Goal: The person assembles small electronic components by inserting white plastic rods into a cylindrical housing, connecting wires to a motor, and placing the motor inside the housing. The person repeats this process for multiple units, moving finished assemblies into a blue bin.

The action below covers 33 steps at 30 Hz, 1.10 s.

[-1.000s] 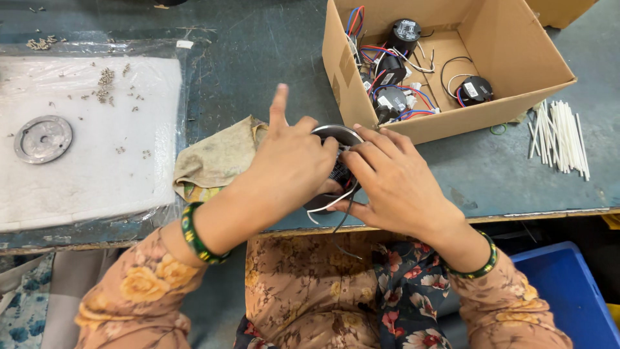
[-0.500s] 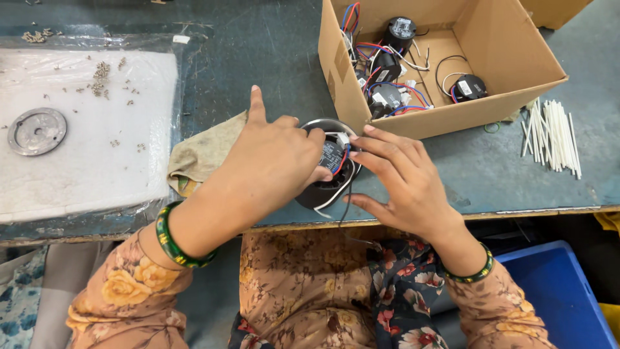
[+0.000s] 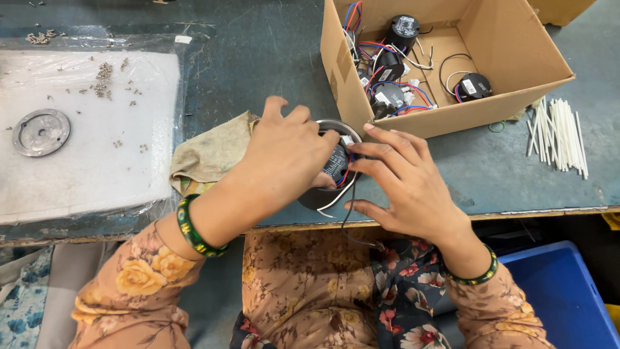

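Round black motor part (image 3: pixel 332 169) with wires sat at the table (image 3: pixel 258 52) edge. We saw the left hand (image 3: pixel 284 155) curled over it. The right hand (image 3: pixel 403 181), fingers spread, touched its side.

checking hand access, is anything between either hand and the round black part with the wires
Nothing visible. The left hand lies over the round black part and the right hand touches its right side at the wires. The cloth lies left of it, the cardboard box behind.
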Tool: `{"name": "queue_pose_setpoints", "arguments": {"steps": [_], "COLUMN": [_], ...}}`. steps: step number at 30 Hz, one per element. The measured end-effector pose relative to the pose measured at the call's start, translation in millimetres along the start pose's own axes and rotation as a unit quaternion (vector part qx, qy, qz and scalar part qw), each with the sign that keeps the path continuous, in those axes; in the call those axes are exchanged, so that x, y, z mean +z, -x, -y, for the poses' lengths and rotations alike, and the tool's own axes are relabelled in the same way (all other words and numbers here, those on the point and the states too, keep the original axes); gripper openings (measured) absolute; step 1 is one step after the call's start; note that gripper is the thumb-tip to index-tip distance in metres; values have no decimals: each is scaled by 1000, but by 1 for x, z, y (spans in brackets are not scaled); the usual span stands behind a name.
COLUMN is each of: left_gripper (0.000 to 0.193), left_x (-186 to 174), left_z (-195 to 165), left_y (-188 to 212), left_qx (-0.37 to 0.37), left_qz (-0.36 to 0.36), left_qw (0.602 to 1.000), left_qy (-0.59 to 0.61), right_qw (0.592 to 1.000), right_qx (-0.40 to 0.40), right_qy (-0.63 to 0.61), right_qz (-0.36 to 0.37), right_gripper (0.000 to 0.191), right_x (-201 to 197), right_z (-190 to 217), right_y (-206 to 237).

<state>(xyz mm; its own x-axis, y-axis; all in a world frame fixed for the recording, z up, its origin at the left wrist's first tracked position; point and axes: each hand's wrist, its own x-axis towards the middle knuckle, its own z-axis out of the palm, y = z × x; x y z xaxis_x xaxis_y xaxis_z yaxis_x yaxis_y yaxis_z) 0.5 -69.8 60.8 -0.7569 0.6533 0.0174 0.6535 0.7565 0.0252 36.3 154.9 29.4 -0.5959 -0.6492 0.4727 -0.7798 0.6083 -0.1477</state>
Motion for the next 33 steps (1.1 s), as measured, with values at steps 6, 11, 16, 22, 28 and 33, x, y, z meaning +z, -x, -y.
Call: {"name": "queue_pose_setpoints", "arguments": {"steps": [6,11,16,22,28,33], "left_gripper": [46,60,57,50,93,94], "left_x": [-2,-15,-33,-11,2,10], "left_z": [-11,-6,25,37,18,17], "left_y": [-27,-41,-5,30,24,36], "left_qx": [17,20,-3,140,71,71], "left_qz": [50,157,78,-139,-78,-92], "left_qw": [997,986,997,976,993,993], "left_qy": [-63,-52,25,93,-43,-21], "right_qw": [999,996,987,975,899,941], "right_qx": [-19,-31,-37,-73,5,-6], "right_qy": [22,34,22,48,133,50], "right_qz": [23,76,153,205,418,335], "right_gripper": [39,38,41,50,57,54], "right_x": [-3,-12,-21,-29,-31,-32], "right_z": [0,0,-8,-4,12,4], "right_y": [-9,-17,-29,-48,-71,-60]}}
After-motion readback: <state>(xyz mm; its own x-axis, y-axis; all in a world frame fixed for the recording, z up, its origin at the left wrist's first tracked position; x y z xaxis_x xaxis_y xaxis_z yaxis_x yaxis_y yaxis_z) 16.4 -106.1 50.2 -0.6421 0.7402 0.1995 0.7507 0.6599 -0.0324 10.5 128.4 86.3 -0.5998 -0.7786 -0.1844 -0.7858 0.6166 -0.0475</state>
